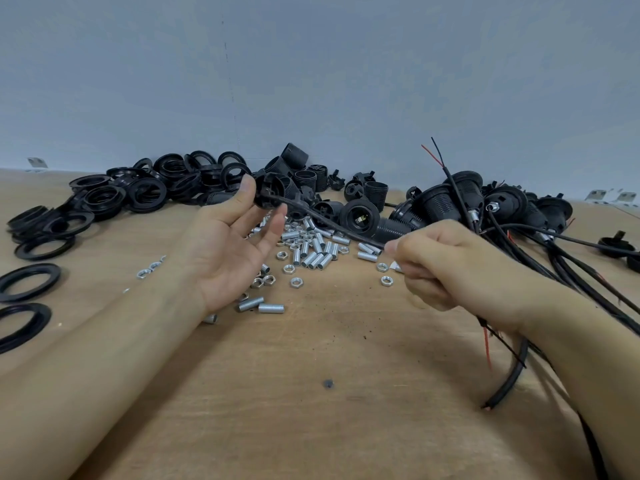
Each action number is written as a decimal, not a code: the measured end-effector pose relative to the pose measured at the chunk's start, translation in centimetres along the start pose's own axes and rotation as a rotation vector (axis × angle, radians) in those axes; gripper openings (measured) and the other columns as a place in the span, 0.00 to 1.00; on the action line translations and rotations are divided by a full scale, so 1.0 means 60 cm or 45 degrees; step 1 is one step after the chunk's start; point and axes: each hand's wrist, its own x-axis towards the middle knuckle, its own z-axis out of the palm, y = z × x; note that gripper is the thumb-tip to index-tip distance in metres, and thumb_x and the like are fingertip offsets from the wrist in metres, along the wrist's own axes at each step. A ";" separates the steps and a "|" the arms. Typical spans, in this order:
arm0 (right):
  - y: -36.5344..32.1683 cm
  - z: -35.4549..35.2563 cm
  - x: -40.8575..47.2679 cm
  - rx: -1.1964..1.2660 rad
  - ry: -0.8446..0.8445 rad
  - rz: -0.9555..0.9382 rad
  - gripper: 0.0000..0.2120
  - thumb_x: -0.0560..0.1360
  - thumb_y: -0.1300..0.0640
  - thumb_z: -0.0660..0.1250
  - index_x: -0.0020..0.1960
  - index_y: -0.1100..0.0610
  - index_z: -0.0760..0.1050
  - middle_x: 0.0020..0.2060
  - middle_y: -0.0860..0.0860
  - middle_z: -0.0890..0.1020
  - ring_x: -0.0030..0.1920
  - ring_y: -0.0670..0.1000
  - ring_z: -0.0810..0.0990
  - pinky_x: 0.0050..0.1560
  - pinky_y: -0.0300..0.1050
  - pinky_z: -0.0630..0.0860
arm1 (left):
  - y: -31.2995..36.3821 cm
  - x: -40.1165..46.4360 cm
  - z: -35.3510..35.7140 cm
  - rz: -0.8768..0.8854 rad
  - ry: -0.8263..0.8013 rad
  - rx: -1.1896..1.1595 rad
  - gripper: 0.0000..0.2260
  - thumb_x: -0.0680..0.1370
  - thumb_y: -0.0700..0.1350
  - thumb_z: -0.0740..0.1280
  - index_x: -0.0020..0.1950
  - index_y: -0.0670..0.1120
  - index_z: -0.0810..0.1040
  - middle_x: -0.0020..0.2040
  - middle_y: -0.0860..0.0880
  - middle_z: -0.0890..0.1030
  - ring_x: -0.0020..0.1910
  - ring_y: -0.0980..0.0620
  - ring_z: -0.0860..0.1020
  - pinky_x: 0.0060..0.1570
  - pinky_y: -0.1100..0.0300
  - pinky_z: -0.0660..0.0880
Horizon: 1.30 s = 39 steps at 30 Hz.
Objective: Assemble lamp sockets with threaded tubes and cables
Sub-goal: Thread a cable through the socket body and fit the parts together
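On your table [311, 393], rings [104, 199] heaped far left, tubes and nuts [311, 251] scattered in the middle before you, loose sockets [311, 174] behind them, cabled sockets [485, 206] piled to your right.

Two bare forearms, left hand [228, 237] and right hand [446, 268], no sleeves.

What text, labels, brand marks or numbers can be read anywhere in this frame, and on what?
None can be read.
Black sockets, rings, metal tubes and cables: no print shows.
Small plates at the wall: too small and blurred to tell.
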 end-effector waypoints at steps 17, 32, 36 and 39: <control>-0.006 -0.008 0.002 0.267 0.221 -0.088 0.20 0.73 0.52 0.59 0.25 0.51 0.56 0.18 0.49 0.56 0.24 0.50 0.51 0.26 0.42 0.53 | 0.001 -0.004 0.002 -0.073 0.000 -0.047 0.08 0.72 0.44 0.74 0.44 0.39 0.83 0.46 0.44 0.86 0.44 0.47 0.85 0.43 0.61 0.81; -0.001 -0.007 0.002 0.175 0.147 -0.024 0.21 0.73 0.51 0.59 0.24 0.49 0.56 0.19 0.49 0.57 0.24 0.50 0.51 0.25 0.41 0.54 | -0.003 -0.003 0.002 0.005 0.028 0.076 0.17 0.68 0.43 0.75 0.55 0.40 0.79 0.60 0.42 0.82 0.51 0.46 0.85 0.44 0.61 0.81; -0.003 -0.006 -0.001 0.190 -0.015 0.020 0.20 0.73 0.51 0.59 0.25 0.51 0.56 0.19 0.49 0.57 0.23 0.50 0.51 0.27 0.43 0.52 | -0.007 -0.005 0.004 0.052 0.012 0.157 0.13 0.68 0.42 0.75 0.51 0.41 0.82 0.62 0.45 0.82 0.57 0.46 0.82 0.44 0.62 0.80; -0.003 -0.005 -0.001 0.206 -0.077 0.066 0.20 0.73 0.50 0.59 0.25 0.51 0.57 0.17 0.49 0.58 0.22 0.49 0.52 0.27 0.43 0.51 | -0.012 -0.008 0.006 0.089 -0.073 0.267 0.14 0.67 0.42 0.75 0.52 0.43 0.82 0.61 0.44 0.83 0.58 0.46 0.82 0.44 0.62 0.80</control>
